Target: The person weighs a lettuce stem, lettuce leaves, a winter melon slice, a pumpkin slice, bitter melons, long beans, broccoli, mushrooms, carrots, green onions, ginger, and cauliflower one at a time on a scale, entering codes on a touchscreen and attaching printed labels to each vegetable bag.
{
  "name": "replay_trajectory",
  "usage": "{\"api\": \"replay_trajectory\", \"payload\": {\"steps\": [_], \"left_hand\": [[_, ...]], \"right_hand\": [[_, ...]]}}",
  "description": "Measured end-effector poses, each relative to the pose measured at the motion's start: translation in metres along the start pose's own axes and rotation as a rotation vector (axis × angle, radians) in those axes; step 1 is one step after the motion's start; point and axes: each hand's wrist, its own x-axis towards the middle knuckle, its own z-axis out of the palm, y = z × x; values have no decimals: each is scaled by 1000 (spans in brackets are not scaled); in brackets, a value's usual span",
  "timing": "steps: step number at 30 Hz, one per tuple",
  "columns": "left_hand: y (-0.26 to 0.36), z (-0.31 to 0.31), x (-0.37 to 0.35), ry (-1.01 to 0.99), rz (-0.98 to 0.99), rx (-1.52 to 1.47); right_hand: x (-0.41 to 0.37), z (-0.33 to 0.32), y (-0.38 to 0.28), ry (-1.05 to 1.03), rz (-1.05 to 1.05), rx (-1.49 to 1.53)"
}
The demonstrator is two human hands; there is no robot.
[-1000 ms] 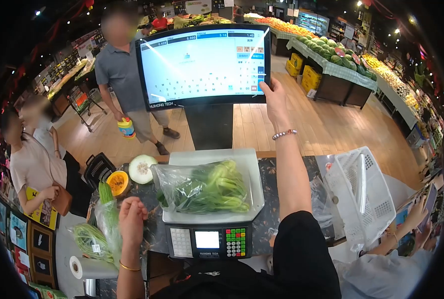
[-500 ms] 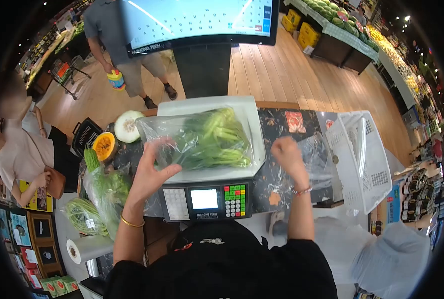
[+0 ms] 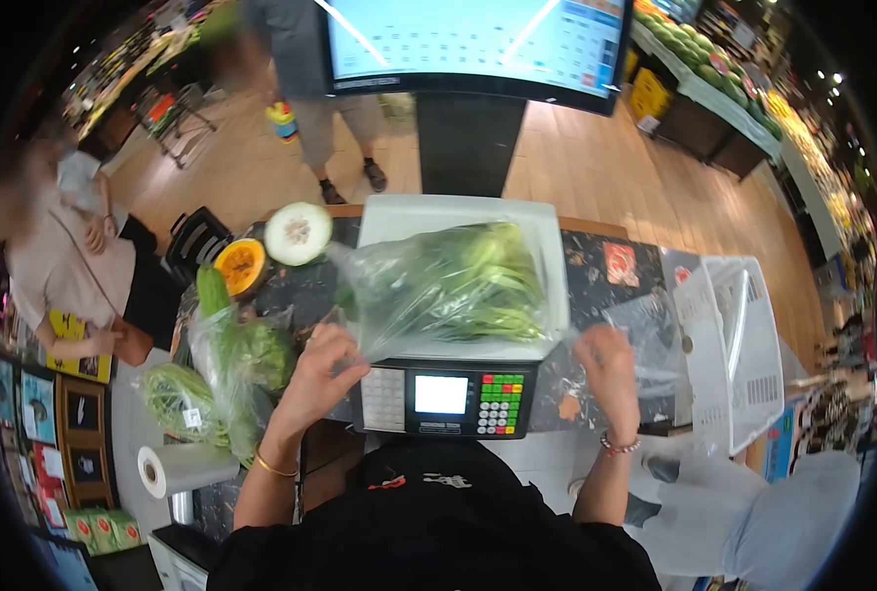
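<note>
A clear plastic bag (image 3: 389,286) of leafy green vegetables (image 3: 503,281) lies on the pale tray (image 3: 458,209) of a weighing scale. My left hand (image 3: 325,376) is at the bag's lower left corner, with thumb and fingers closed on the film. Just right of the tray, my right hand (image 3: 608,369) has its fingers curled together close to the bag's lower right corner. Whether film is between those fingertips is hard to see. Below the tray are the scale's lit display (image 3: 440,394) and coloured keypad (image 3: 500,404).
Left on the counter are a cut melon (image 3: 299,233), a cut pumpkin (image 3: 239,266), bagged greens (image 3: 261,355) and a plastic film roll (image 3: 187,470). A white basket (image 3: 729,345) stands right. Behind the scale rises a screen (image 3: 478,49). Several people stand around.
My left hand has come down from over the bag to its lower corner and closed. My right hand has lowered beside the tray. The whole view has shifted a little.
</note>
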Motion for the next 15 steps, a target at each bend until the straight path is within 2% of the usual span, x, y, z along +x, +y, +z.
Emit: {"api": "replay_trajectory", "payload": {"steps": [2,4,6,9,12,13,15], "left_hand": [[3,-2,3,139,102,-35],[7,-7,1,134,138,-8],[10,-10,2,141,219,58],[19,-16,12,238,279,144],[19,-14,34,380,248,269],[16,-6,45,373,225,271],[1,24,59,308,142,174]], "right_hand": [[28,-4,-65,195,-350,234],[61,2,-139,48,-602,366],[96,25,-180,82,-835,327],[98,39,-193,-437,-594,442],[74,43,-179,-458,-546,421],[64,38,-177,-528,-397,479],[52,40,-165,-483,-205,544]]}}
